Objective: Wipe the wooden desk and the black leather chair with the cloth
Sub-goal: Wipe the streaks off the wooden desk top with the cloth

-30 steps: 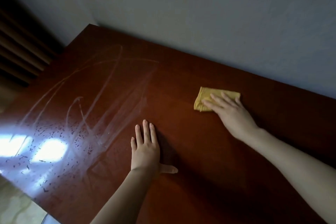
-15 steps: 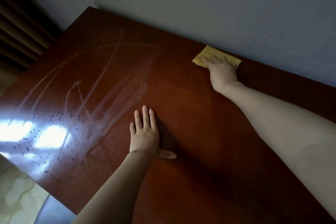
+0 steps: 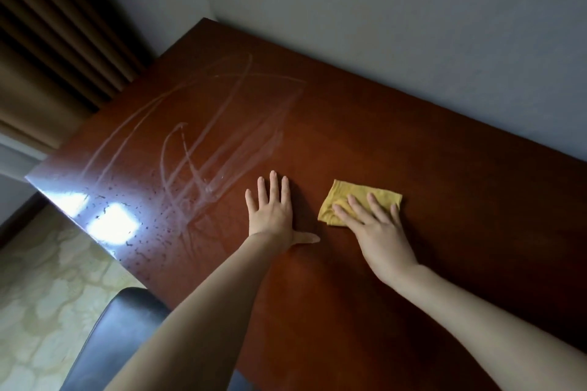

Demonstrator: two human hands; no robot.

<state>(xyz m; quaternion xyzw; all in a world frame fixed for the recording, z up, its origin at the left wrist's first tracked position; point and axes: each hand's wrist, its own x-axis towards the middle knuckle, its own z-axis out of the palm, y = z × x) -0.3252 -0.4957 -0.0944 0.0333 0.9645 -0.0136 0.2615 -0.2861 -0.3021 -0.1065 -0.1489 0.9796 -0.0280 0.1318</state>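
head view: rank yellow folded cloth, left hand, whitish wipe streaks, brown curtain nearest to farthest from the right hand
1. Yellow folded cloth: under the right hand.
2. Left hand: just leftward.
3. Whitish wipe streaks: farther left.
4. Brown curtain: far left.

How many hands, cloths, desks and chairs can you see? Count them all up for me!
hands: 2, the left hand and the right hand
yellow cloth: 1
wooden desk: 1
black leather chair: 1
total: 5
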